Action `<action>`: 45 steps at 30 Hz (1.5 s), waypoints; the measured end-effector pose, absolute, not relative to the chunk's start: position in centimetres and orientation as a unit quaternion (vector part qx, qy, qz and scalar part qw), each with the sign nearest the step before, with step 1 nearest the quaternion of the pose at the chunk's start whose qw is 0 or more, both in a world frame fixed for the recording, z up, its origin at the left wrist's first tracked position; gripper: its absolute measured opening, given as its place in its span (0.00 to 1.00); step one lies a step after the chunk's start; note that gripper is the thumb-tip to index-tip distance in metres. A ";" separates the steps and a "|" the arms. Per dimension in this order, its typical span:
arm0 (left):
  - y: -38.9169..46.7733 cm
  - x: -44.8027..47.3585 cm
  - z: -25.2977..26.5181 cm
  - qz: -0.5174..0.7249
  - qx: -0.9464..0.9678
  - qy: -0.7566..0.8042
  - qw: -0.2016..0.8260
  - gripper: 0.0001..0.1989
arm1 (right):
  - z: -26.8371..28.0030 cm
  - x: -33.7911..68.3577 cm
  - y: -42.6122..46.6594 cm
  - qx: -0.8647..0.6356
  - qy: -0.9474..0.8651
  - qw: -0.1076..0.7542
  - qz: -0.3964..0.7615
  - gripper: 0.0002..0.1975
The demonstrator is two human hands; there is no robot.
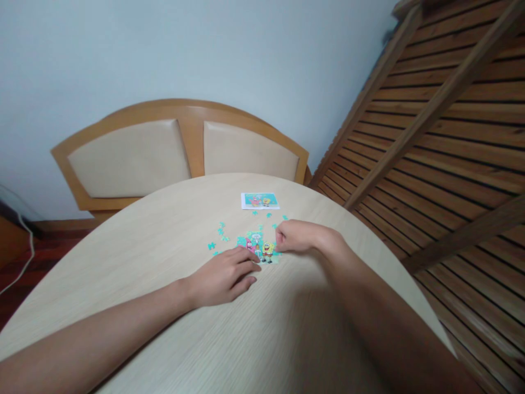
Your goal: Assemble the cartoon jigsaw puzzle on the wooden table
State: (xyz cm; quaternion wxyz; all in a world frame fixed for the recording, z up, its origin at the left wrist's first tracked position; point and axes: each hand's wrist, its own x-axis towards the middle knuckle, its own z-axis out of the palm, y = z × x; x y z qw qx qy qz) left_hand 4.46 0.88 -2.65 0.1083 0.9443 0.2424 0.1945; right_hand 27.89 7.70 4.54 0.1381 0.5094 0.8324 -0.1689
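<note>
A partly joined jigsaw puzzle (268, 249) with pink and yellow cartoon figures on a turquoise ground lies flat on the table. My left hand (227, 273) rests at its lower left, fingers stretched out, the fingertips over the puzzle's near edge and hiding part of it. Over the right edge of the puzzle, my right hand (293, 235) is closed with its fingers curled in; whatever they may hold is hidden. Loose turquoise puzzle pieces (211, 246) are scattered to the left. More loose pieces (269, 215) lie beyond the puzzle and near my right hand.
A reference picture card (260, 201) with the same cartoon figures lies behind the puzzle. The round pale wooden table (164, 219) meets a padded headboard (131, 156) at its far side. A slatted wooden frame (410, 126) leans along the right. A white cable (29, 241) hangs at left.
</note>
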 end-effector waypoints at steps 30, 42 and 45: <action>-0.1 5.1 -2.0 0.189 0.969 0.092 0.127 0.10 | 2.6 35.5 11.7 0.701 0.699 0.036 -0.137 0.06; -0.1 5.2 -1.9 0.196 0.970 0.081 0.116 0.09 | 2.6 34.4 11.6 0.683 0.713 0.048 -0.152 0.05; -0.1 5.2 -1.9 0.196 0.971 0.071 0.113 0.10 | 2.5 34.2 11.6 0.680 0.716 0.055 -0.149 0.05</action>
